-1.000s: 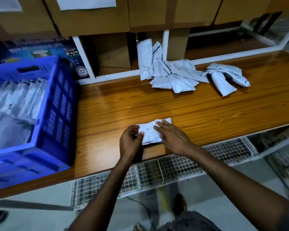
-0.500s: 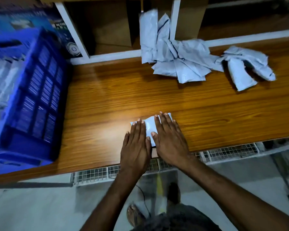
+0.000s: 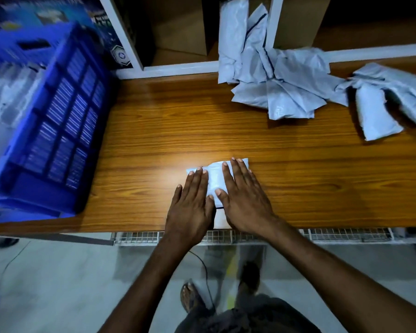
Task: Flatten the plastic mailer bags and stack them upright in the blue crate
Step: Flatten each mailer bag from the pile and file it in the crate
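Observation:
A small white mailer bag (image 3: 215, 180) lies flat on the wooden table near its front edge. My left hand (image 3: 191, 207) and my right hand (image 3: 244, 200) press down on it side by side, fingers straight, covering most of it. The blue crate (image 3: 58, 131) stands at the table's left end, with pale mailer bags (image 3: 7, 102) standing inside it, blurred. A heap of crumpled mailer bags (image 3: 281, 78) lies at the back of the table, partly leaning into the shelf opening. Two more crumpled bags (image 3: 389, 97) lie at the far right.
White shelf uprights (image 3: 273, 22) and cardboard boxes (image 3: 298, 20) rise behind the table. A dark printed box (image 3: 101, 25) stands behind the crate. A wire mesh shelf (image 3: 334, 234) runs under the table's front edge. My sandalled feet (image 3: 190, 296) show on the floor below.
My left hand went from gripping the bag's left edge to lying flat on it. Both hands now press the bag; the view tilted down and moved closer.

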`<state>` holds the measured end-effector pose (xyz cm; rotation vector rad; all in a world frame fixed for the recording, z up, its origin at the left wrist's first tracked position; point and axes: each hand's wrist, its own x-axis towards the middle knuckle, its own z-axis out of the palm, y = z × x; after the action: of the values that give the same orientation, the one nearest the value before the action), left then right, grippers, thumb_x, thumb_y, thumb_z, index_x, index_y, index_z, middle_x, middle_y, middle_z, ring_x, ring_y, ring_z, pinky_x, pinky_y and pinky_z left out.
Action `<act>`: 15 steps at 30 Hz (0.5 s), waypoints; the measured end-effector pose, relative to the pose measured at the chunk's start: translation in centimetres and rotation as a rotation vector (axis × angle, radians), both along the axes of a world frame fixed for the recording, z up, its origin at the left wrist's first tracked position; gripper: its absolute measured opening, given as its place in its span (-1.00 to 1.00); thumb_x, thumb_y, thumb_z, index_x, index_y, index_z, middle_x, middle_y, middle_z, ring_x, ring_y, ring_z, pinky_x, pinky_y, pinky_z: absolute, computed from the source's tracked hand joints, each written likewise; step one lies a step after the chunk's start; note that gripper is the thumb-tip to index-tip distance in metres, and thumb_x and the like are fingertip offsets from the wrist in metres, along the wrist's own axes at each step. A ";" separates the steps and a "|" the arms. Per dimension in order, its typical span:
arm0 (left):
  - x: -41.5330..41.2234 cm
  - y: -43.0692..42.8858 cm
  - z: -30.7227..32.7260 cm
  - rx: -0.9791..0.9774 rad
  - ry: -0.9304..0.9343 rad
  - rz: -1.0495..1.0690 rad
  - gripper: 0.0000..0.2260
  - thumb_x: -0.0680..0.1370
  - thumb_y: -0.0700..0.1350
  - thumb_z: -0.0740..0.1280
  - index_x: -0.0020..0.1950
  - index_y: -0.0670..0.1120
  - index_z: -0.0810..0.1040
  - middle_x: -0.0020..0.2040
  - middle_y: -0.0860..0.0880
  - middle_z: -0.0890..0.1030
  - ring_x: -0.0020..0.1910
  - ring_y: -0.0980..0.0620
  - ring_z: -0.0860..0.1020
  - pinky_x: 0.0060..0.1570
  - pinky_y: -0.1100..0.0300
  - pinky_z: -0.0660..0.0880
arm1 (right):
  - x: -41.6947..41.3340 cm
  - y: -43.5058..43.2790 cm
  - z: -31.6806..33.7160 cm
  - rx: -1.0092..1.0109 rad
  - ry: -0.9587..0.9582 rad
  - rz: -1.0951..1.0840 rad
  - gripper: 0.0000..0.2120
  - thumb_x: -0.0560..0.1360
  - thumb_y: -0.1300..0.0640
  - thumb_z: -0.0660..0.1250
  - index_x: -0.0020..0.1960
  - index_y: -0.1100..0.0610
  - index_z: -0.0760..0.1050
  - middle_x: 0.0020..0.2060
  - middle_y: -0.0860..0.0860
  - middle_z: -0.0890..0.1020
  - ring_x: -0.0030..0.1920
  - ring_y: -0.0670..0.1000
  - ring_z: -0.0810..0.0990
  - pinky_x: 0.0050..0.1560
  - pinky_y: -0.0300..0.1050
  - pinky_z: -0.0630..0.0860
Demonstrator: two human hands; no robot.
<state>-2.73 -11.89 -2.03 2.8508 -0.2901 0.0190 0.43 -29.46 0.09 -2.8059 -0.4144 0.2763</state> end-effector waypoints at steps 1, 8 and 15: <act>0.2 0.3 0.3 -0.042 0.060 -0.005 -0.46 0.73 0.10 -0.08 0.70 -0.02 -0.03 0.69 0.05 -0.07 0.66 0.06 -0.09 0.59 -0.09 0.11 | 0.3 -0.5 0.5 0.006 0.052 0.024 -0.33 0.70 -0.20 -0.08 0.65 0.04 -0.29 0.62 0.03 -0.31 0.59 -0.02 -0.37 0.54 -0.07 -0.33; -3.0 2.4 1.5 0.009 0.077 -0.193 -0.29 0.65 0.39 -0.09 0.69 0.07 -0.16 0.67 0.12 -0.23 0.64 0.14 -0.23 0.60 0.06 -0.08 | -3.2 -3.8 2.0 -0.076 0.020 0.231 -0.17 0.59 -0.44 -0.08 0.65 -0.03 -0.26 0.62 -0.04 -0.29 0.60 -0.07 -0.34 0.61 -0.01 -0.13; -6.0 4.9 1.7 -0.038 -0.084 -0.305 -0.50 0.66 -0.11 0.33 0.60 0.01 0.34 0.59 -0.02 0.35 0.52 -0.06 0.39 0.34 -0.07 0.50 | -9.6 -3.2 2.3 -0.020 -0.131 0.181 -0.25 0.46 0.18 0.45 0.59 0.03 0.25 0.58 0.04 0.28 0.55 0.09 0.26 0.46 0.08 0.37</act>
<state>-8.68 -6.95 -0.30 2.7416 -0.7301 0.0824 -9.13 -32.71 2.38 -2.8189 -0.7014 0.1359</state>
